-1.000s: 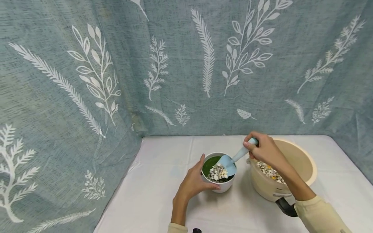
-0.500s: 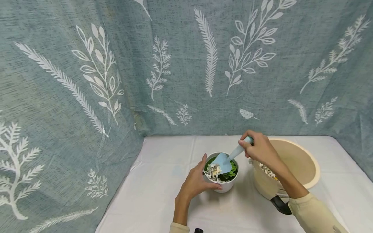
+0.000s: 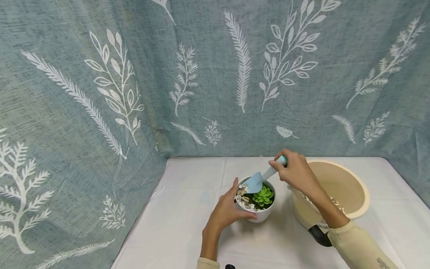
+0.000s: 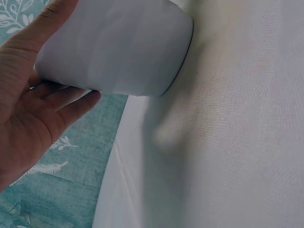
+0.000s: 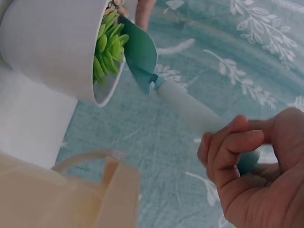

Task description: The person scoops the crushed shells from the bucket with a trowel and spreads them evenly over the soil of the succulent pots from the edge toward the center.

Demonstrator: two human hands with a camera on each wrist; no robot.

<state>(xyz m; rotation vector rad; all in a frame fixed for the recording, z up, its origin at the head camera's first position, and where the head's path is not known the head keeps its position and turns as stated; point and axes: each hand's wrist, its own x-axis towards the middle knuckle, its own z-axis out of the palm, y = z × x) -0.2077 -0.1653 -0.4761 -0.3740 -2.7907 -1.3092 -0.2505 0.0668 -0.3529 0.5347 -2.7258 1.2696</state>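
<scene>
A white plant pot (image 3: 258, 216) stands on the table, with a green succulent (image 3: 263, 195) inside at the right. Pale pebbles (image 3: 244, 203) lie along the pot's left and front inside. My left hand (image 3: 223, 211) grips the pot from the left, thumb at the front and fingers round the far side. In the right wrist view, my right hand (image 5: 256, 166) holds a light blue hand trowel (image 5: 185, 107) by the end of its handle. The trowel's blade (image 3: 254, 183) tilts down to the left over the pot's back rim, close to the pebbles.
Right of the pot stands a large beige bucket (image 3: 361, 201) with pebbles in it, partly behind my right forearm. A white cloth (image 3: 181, 209) covers the table. Blue-green leaf-patterned fabric (image 3: 208, 74) hangs behind and at the left.
The trowel has swung toward the pot's back left and its load of pebbles has slid off into the pot. The succulent has come into view. My left hand keeps its grip.
</scene>
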